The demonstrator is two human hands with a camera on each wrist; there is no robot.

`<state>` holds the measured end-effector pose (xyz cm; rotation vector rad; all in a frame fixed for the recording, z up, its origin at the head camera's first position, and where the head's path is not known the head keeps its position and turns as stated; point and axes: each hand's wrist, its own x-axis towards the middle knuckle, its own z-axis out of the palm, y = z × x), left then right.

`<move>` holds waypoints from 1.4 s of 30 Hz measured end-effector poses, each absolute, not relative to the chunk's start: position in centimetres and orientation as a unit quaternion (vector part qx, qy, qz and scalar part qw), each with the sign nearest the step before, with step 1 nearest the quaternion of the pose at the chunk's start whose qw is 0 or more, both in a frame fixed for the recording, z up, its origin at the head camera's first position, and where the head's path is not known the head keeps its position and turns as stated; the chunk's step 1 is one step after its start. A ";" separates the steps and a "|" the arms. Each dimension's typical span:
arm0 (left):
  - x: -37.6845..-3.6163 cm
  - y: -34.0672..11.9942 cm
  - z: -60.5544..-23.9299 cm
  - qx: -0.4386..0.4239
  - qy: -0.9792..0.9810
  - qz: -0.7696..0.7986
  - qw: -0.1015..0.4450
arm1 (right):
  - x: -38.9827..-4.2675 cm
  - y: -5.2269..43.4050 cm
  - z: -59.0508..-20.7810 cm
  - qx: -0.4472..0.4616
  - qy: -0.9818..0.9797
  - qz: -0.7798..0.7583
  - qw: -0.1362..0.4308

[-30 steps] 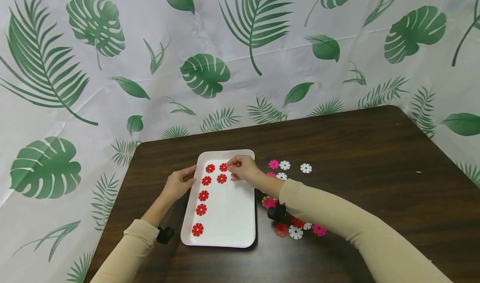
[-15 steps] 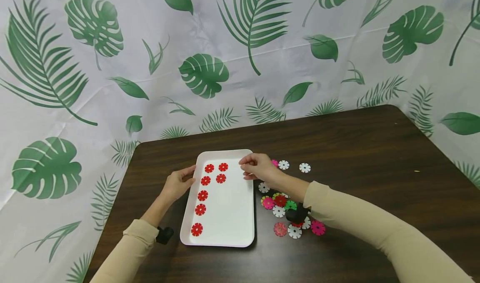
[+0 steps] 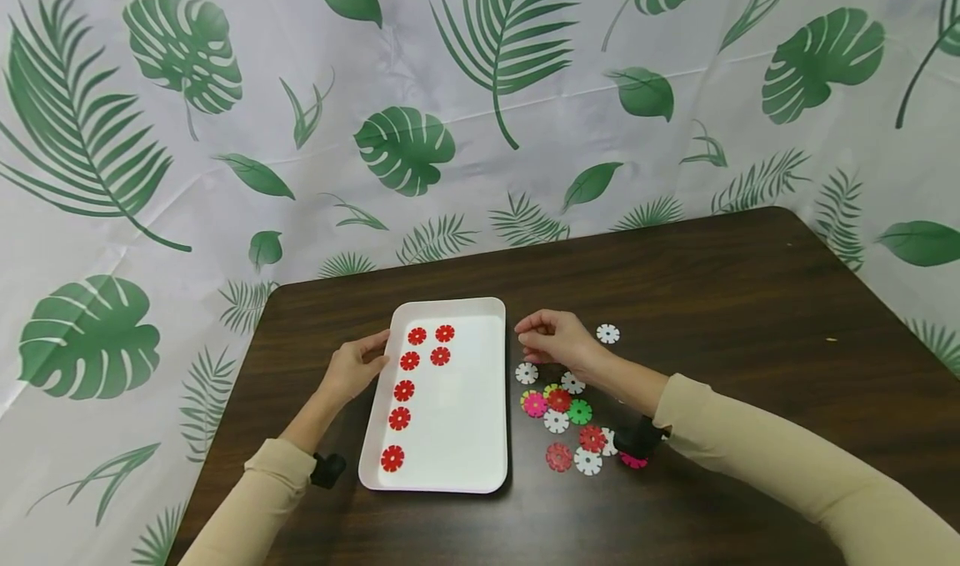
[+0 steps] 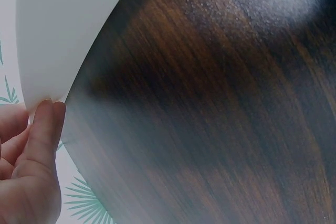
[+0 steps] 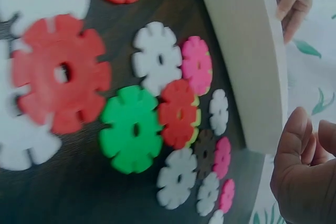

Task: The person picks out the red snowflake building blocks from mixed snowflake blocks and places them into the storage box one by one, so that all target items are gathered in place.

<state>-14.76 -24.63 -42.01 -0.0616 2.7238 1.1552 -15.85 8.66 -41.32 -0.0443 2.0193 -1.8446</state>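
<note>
In the head view a white tray (image 3: pixel 465 408) lies on the table, with several red snowflake-shaped notched discs (image 3: pixel 399 418) inside: a column down its left side and two more beside the top ones. My left hand (image 3: pixel 352 370) holds the tray's left rim; the left wrist view shows its fingers (image 4: pixel 44 135) pinching the white edge. My right hand (image 3: pixel 558 338) hovers just beyond the tray's right edge, fingers loosely bent, nothing seen between them. It hides part of the loose discs. In the right wrist view its thumb and fingertips stand apart.
Right of the tray, loose notched discs lie scattered and partly overlapping: green (image 3: pixel 580 412), pink (image 3: pixel 535 405), red (image 3: pixel 558 458) and white (image 3: pixel 588 462). One white disc (image 3: pixel 607 333) lies apart behind the right hand. A leaf-print cloth (image 3: pixel 480 132) hangs behind the dark wooden table (image 3: pixel 712 299).
My right hand has moved right, from the top red disc in the second column, across the tray to the loose discs, leaving that red disc in place. The left hand stays on the rim.
</note>
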 end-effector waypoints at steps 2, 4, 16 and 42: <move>-14.8 -24.6 -42.0 -0.020 0.917 0.388 0.090 | -15.7 9.1 -41.5 -0.016 0.721 -0.662 0.205; -14.7 -24.6 -42.0 -0.020 0.918 0.386 0.090 | -15.5 9.5 -41.7 -0.014 0.719 -0.663 0.208; -14.6 -24.5 -41.9 -0.015 0.918 0.388 0.083 | -14.0 11.9 -42.9 -0.019 0.733 -0.643 0.220; -14.8 -24.5 -42.1 -0.013 0.921 0.381 0.080 | -11.0 13.2 -44.8 -0.125 0.838 -0.512 0.139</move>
